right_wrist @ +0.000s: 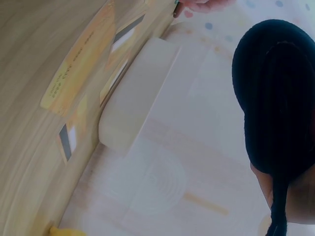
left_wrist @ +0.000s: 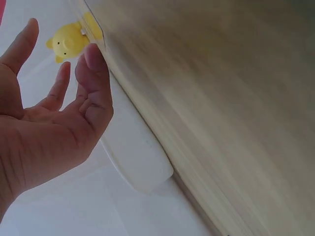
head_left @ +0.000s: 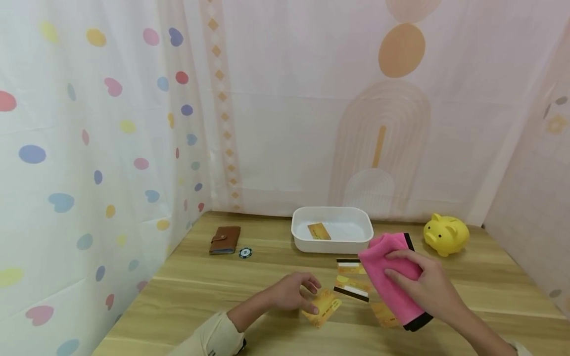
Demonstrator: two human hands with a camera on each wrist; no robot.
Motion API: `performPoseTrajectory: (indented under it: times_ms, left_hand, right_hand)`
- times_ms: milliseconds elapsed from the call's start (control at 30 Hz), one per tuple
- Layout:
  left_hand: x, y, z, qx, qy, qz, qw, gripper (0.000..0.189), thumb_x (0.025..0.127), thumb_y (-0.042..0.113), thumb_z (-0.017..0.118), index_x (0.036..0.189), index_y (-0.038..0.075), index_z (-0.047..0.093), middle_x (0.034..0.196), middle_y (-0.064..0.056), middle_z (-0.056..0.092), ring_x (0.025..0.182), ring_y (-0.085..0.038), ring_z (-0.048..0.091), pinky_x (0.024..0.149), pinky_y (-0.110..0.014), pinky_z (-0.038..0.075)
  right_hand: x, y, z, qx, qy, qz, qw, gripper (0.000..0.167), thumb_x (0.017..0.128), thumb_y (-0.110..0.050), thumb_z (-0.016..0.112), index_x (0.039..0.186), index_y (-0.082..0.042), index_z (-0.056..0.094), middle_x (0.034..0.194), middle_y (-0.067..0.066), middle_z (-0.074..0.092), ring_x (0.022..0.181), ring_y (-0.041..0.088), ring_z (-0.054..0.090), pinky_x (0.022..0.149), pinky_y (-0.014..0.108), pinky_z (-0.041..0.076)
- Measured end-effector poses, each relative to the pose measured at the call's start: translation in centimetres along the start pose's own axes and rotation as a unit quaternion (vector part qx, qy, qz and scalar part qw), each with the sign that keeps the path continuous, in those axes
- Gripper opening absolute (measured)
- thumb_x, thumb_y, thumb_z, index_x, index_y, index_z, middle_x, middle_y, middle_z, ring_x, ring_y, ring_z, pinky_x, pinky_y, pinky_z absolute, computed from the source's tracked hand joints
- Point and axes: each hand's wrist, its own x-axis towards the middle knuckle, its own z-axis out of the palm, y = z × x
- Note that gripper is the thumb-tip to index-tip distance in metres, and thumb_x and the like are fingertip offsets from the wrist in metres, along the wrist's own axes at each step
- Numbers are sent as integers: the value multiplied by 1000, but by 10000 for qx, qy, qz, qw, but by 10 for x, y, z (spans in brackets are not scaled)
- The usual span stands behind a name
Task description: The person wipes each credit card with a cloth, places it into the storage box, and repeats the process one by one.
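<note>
My right hand (head_left: 429,284) grips a folded pink cloth (head_left: 392,277) with black edging, thumb and fingers on its near face. In the right wrist view the cloth's black edge (right_wrist: 275,98) fills the right side and hides most of that hand. My left hand (head_left: 294,292) has loosely bent fingers held apart, with its thumb over a gold card (head_left: 324,310) on the table. The left wrist view shows the same hand (left_wrist: 59,113) with nothing between thumb and fingers. More gold cards (head_left: 352,288) lie between the hands, one partly hidden under the cloth.
A white bin (head_left: 331,246) stands at the back with a gold card (head_left: 319,231) inside. A brown wallet (head_left: 225,240) and a poker chip (head_left: 245,252) lie at the left. A yellow piggy bank (head_left: 447,235) stands at the back right. Printed curtains (head_left: 276,148) surround the table.
</note>
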Motion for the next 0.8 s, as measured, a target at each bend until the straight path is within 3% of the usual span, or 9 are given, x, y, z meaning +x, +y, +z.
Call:
performPoseTrajectory:
  times_ms: [233, 567, 800]
  left_hand:
    - [2, -6, 0, 728, -223, 21, 9971, 44, 74, 12, 88, 112, 9, 65, 100, 3, 67, 94, -10, 62, 87, -26, 50]
    - [4, -8, -1, 1016, -196, -212, 9944, 37, 73, 6, 88, 101, 9, 63, 81, 5, 58, 70, -6, 50, 67, -21, 44]
    - [9, -13, -2, 1139, 70, -381, 9927, 34, 75, 7, 87, 98, 10, 62, 72, 5, 58, 61, -6, 49, 57, -20, 40]
  right_hand:
    - [-2, 3, -5, -29, 44, 18, 10000, 24, 82, -8, 81, 104, -13, 72, 92, 11, 69, 54, 6, 55, 45, 28, 49]
    - [-5, 6, -6, -68, 84, 30, 9999, 23, 82, -6, 80, 102, -13, 72, 93, 12, 70, 55, 5, 56, 45, 28, 49]
    - [-7, 8, -7, -97, 58, 73, 9999, 23, 82, -6, 80, 102, -12, 72, 93, 13, 69, 55, 5, 55, 44, 28, 49]
